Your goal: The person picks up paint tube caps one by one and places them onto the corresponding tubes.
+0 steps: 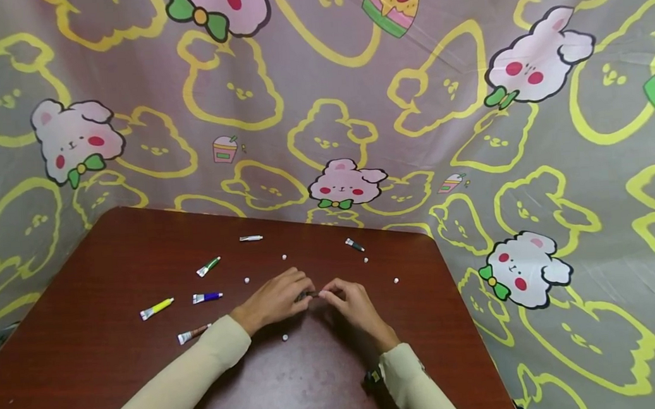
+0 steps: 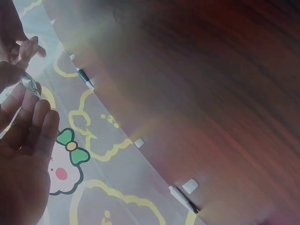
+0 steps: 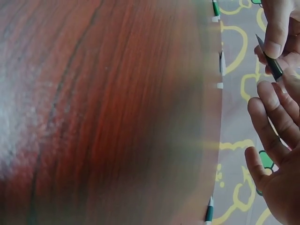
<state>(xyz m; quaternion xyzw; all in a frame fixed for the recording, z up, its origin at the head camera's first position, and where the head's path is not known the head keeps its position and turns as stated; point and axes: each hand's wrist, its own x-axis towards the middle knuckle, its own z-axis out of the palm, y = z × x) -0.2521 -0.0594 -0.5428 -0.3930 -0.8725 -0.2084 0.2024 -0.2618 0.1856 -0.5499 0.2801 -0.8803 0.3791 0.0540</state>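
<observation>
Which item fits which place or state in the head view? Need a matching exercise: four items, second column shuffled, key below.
1. Yellow tube
2. Blue tube
3. Brown tube
4. Right hand

A. Nearest the left sleeve
B. Pinching one end of a dark tube
C. Leftmost tube
D. Just right of the yellow tube

Pairs: 1-C, 2-D, 3-A, 4-B

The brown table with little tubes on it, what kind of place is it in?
Perhaps a curtained-off craft corner: a cartoon bunny cloth hangs behind and beside the brown table, and small tubes, maybe paint, lie on it.
</observation>
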